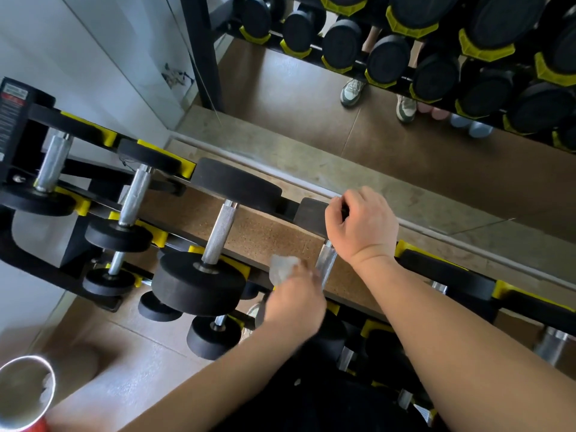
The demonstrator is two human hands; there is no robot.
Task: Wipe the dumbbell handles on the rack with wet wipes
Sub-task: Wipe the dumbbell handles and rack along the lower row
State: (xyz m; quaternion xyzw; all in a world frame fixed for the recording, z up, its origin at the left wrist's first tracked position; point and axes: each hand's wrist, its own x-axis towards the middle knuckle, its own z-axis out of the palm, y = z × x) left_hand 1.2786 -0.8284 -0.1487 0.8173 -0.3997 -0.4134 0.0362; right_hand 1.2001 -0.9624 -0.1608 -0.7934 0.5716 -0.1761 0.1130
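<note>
Fingers [343, 202] of the right hand [361, 226] curl over the far dumbbell head [311, 213]. The left hand [294, 304], nearer, clamps a crumpled wet wipe [282, 269] just left of the handle [325, 266], whose long axis runs away from the person.

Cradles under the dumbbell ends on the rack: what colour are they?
The cradles are bright yellow, and show best in the head view.
</note>
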